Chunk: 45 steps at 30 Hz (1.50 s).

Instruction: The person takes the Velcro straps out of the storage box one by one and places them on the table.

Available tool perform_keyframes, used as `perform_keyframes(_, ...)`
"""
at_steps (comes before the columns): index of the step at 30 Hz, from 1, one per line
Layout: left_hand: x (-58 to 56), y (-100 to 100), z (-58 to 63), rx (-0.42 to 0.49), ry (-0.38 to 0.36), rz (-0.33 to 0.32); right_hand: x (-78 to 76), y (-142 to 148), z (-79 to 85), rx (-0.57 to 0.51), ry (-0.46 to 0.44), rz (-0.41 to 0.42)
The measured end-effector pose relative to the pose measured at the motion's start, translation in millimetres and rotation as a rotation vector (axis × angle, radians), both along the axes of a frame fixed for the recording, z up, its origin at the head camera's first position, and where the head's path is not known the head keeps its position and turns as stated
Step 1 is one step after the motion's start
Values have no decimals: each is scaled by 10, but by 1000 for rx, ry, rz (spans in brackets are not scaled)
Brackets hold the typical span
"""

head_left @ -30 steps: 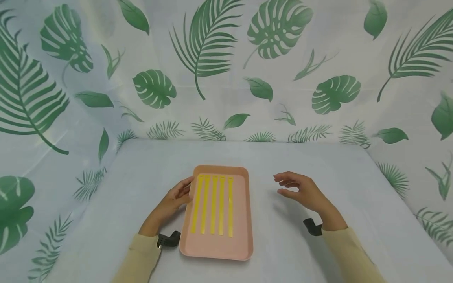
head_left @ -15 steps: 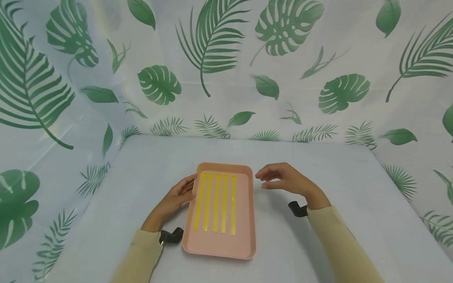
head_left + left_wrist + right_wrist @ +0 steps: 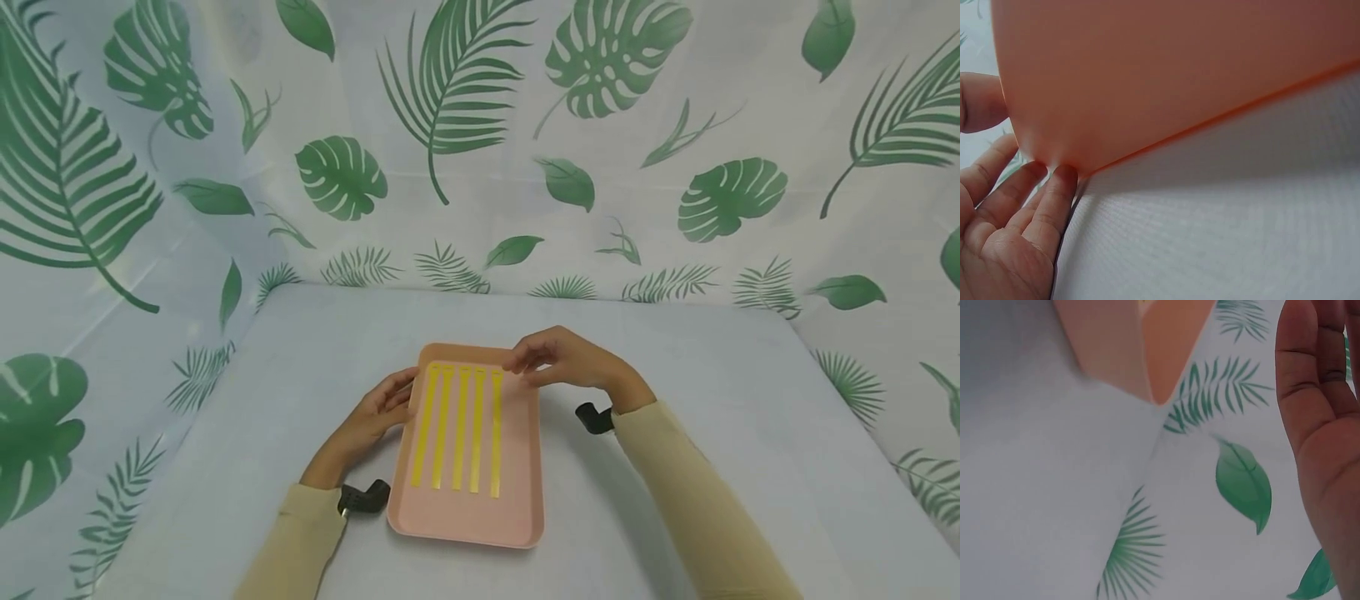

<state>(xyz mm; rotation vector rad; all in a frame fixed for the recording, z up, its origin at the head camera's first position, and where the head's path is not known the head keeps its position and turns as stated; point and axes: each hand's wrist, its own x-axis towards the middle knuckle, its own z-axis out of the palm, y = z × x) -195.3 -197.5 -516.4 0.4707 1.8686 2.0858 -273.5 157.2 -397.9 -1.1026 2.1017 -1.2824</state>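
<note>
A pink rectangular tray [image 3: 465,523] sits on the white table. Several flat yellow strips [image 3: 460,433] with wider, slotted far ends lie lengthwise side by side in it. My left hand [image 3: 367,425] holds the tray's left side; the left wrist view shows fingertips at the lower edge of the tray wall [image 3: 1147,81] and a digit at the rim. Over the tray's far right corner is my right hand [image 3: 573,358], its fingers loosely bent near the head of the rightmost strip, with nothing held. The right wrist view shows its palm and fingers beside the tray's corner.
Behind the white table [image 3: 675,467] hangs a white cloth [image 3: 465,208] printed with green leaves, which also covers the sides. A black wrist device [image 3: 363,497] is on the left wrist and another black wrist device [image 3: 595,418] on the right.
My right hand has moved leftward from the table beside the tray to over its far right corner. My left hand stays at the tray's left side. The head view has shifted slightly.
</note>
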Motion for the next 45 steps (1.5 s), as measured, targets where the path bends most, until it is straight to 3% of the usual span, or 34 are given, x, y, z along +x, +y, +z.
perform_keyframes(14,-3,-7,-19,46,-15,-19,-188,-424,-55,39,-42,83)
perform_keyframes(23,-1,-59,-33,30,-11,-8,-299,-812,-156,86,-23,200)
perform_keyframes(28,3,-77,-24,36,-12,-1,-332,-1015,-227,110,-6,240)
perform_keyframes(34,17,-87,-13,57,-15,-13,-380,-1181,-317,160,83,322)
perform_keyframes(38,7,-86,-14,60,-12,-22,-391,-1237,-362,205,122,329)
perform_keyframes(45,-25,-68,-38,77,-1,-44,-366,-1300,-426,236,68,301)
